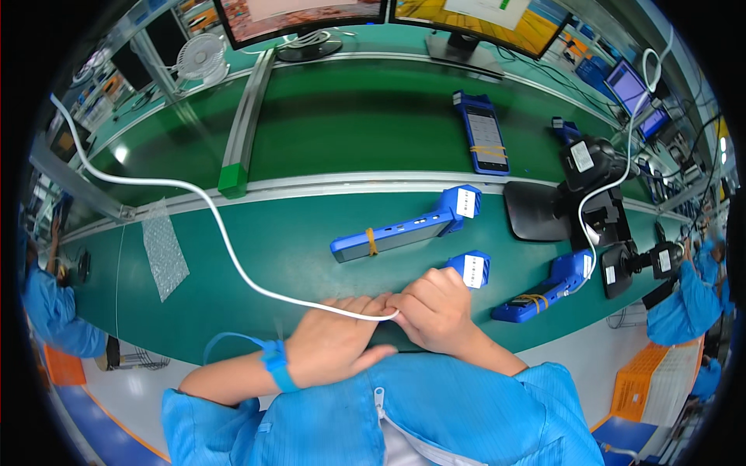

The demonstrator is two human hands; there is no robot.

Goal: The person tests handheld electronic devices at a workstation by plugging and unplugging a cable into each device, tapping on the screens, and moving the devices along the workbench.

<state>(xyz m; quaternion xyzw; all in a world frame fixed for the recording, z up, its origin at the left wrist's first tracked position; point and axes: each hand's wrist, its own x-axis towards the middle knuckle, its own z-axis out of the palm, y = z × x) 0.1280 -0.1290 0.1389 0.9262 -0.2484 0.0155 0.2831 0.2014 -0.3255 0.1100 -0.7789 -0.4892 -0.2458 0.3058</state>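
My right hand (432, 312) is closed, fingertips pinching the end of a white cable (260, 289). Close against it, my left hand (332, 342) curls its fingers over a blue handheld terminal (475, 269), thumb on the near side. Only the terminal's labelled blue head shows beyond my right hand; its body is mostly hidden under both hands. A blue strap (278, 365) circles my left wrist. Just beyond lies another blue handheld terminal (396, 233) on its side, with a tan rubber band round it. A third terminal (536, 299), with another white cable at its head, lies to the right.
A terminal with a lit screen (488, 138) lies on the green shelf (334, 116). Black stands with scanners (583, 167) are at the right. Bubble wrap (165, 252) lies at left. Two monitors and a fan (202, 58) stand behind; co-workers in blue sit at both sides.
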